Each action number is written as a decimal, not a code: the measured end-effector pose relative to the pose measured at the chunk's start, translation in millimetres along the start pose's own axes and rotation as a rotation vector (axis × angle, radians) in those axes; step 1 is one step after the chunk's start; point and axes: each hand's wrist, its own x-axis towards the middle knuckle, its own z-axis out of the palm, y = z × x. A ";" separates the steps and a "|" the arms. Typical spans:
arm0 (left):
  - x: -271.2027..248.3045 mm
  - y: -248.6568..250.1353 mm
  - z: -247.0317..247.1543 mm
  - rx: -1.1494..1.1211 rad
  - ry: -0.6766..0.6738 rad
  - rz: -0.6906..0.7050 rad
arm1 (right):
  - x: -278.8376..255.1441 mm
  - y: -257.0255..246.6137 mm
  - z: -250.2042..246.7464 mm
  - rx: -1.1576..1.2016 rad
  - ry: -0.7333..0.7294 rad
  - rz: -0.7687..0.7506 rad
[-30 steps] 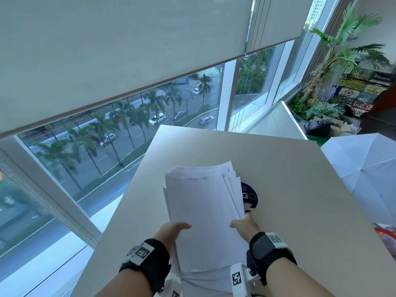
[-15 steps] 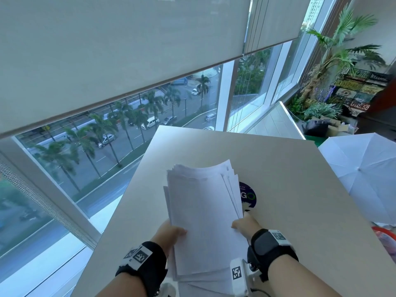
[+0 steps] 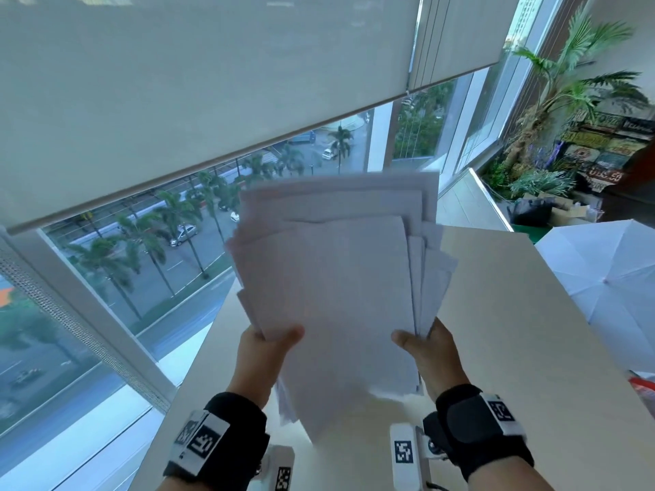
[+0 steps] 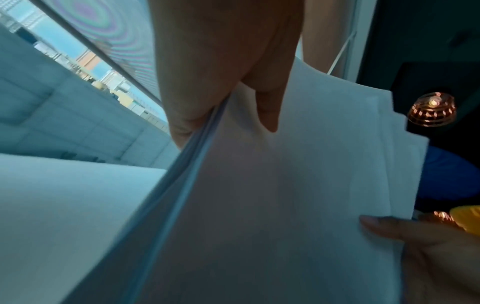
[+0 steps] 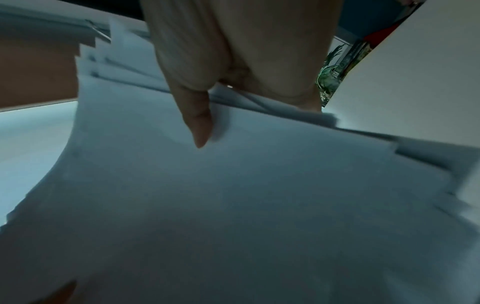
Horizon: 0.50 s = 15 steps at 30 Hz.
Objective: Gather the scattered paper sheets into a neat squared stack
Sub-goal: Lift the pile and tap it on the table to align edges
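A bundle of several white paper sheets (image 3: 333,278) is held up off the beige table (image 3: 531,349), tilted toward me, its edges fanned and uneven at the top and right. My left hand (image 3: 269,345) grips the bundle's left side, thumb on the front sheet. My right hand (image 3: 425,345) grips the right side the same way. In the left wrist view the left thumb (image 4: 267,111) presses the paper sheets (image 4: 285,195) against the fingers behind. In the right wrist view the right thumb (image 5: 197,123) lies on the top paper sheet (image 5: 233,205), whose stepped edges show.
A big window (image 3: 141,260) with a lowered blind (image 3: 177,83) runs along the table's left and far sides. An open white umbrella (image 3: 609,278) sits off the table's right edge. Potted palms (image 3: 553,83) and clutter stand at the far right.
Both hands have lifted the paper bundle off the table and raised it upright toward me. The round sticker on the table is now hidden behind the sheets.
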 end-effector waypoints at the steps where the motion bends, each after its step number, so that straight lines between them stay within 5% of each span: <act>1: -1.5 -0.8 2.3 -0.013 0.020 -0.009 | -3.0 1.8 2.7 0.030 0.003 0.002; 7: -13.5 -5.5 13.4 -0.093 0.079 -0.023 | -11.4 -0.5 1.1 0.131 0.088 -0.072; 15: -14.2 22.5 11.6 -0.085 0.101 0.161 | -13.5 -21.0 1.8 0.286 0.074 -0.143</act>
